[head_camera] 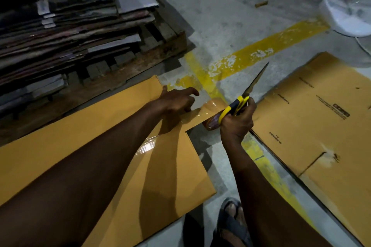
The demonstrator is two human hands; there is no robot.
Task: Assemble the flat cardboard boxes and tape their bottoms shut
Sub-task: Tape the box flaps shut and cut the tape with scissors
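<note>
Left hand, fingers spread, presses tape onto box. Right hand grips scissors and tape roll: pull taut, then cut just beside the left fingers.

Unreadable print on flat box

Cardboard box mustard-tan; scissors handle yellow w/ black; floor grey, yellow stripe flaking
</note>
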